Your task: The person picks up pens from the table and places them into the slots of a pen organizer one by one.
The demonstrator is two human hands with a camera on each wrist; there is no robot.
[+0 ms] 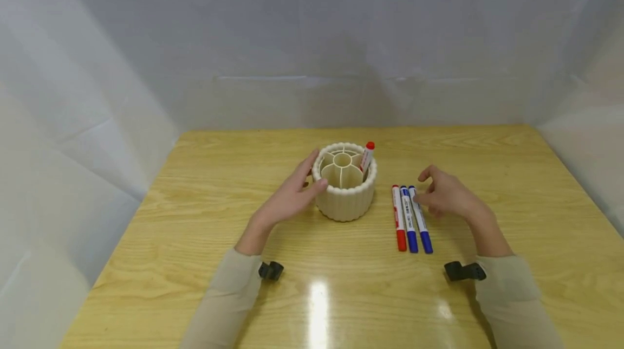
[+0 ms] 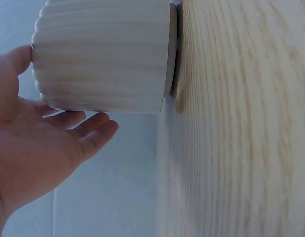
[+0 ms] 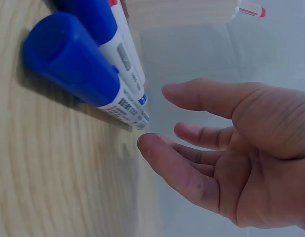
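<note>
A cream ribbed round holder (image 1: 344, 197) with several compartments stands mid-table, and a red-capped marker (image 1: 367, 157) stands upright in its right side. My left hand (image 1: 291, 197) lies against the holder's left wall with straight fingers. In the left wrist view the thumb and fingers (image 2: 88, 133) cup the ribbed wall (image 2: 103, 54) loosely. To the right, three markers lie side by side: a red one (image 1: 398, 219) and two blue ones (image 1: 409, 220) (image 1: 421, 221). My right hand (image 1: 446, 196) hovers just right of them with relaxed, spread fingers (image 3: 177, 168), holding nothing beside the nearest blue marker (image 3: 73, 69).
The wooden table (image 1: 195, 262) is bounded by white cloth walls (image 1: 97, 94) at the back and both sides. Black wrist mounts (image 1: 270, 270) (image 1: 463, 271) sit on my beige sleeves. A light glare lies on the table's front part.
</note>
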